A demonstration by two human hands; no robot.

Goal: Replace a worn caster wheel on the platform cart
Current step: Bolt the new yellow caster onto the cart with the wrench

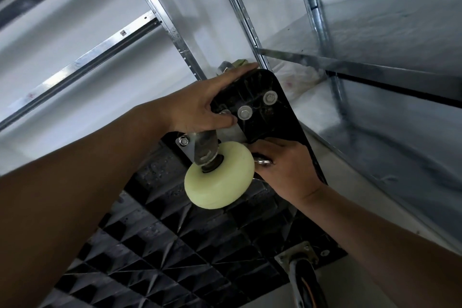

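One cart edge (283, 107), left hand (200, 105) gripping

Cool, diffuse light fills the room, bright on the white wall (50, 32) and even on the pale wheel (220, 174), without hard glare. The cart (175, 245) underside lies in deep shadow. The left forearm (62, 195) looms dark and soft near the lens. Shelf uprights (240, 7) bow with wide-angle distortion, and the right side smears.
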